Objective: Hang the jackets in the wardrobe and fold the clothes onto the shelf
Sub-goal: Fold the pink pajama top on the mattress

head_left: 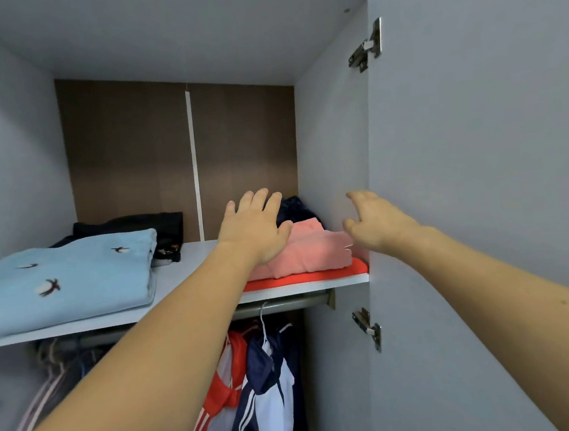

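Note:
A folded pink garment (308, 252) lies on a folded red garment (319, 275) at the right end of the white wardrobe shelf (190, 261). My left hand (255, 226) rests flat on the pink garment's left side, fingers spread. My right hand (374, 221) hovers open just right of the pile, near the wardrobe's side wall, holding nothing. A dark navy garment (294, 207) sits behind the pile. Below the shelf, a red-and-white jacket (220, 403) and a navy-and-white jacket (264, 399) hang from the rail (284, 305).
A folded light-blue garment with bird prints (61, 279) fills the shelf's left part, with a black folded pile (139, 224) behind it. The open wardrobe door (478, 164) stands at the right with its hinges (366, 46). More striped clothes (50, 380) hang at lower left.

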